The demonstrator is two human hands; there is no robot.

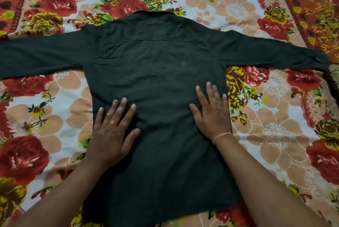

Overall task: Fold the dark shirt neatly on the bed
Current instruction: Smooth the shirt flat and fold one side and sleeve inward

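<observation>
The dark shirt is lying spread out on the bed, front side down and back facing up, right in the middle of a floral sheet crowded with red roses and peach blooms. Its collar is pointing away from the person and its hem is sitting nearest them, a little ragged along the edge. The left sleeve is stretching straight out to the person's left and running off the edge of view, while the right sleeve is reaching the other way, its cuff ending just beside something brownish at the bed's far right, too cut off by the frame for me to tell what it is. Both hands are resting palm-down on the lower back of the shirt, well apart from each other. The left hand is lying flat near the shirt's left side seam, fingers straight and slightly fanned, gripping nothing, simply pressing on the cloth. The right hand is doing the same close to the right side seam, fingers extended and together, thumb angled inward, holding nothing either. A thin orange thread is circling the right wrist. Both bare forearms are coming in from the bottom corners and crossing over the sheet and the shirt's lower edges.
</observation>
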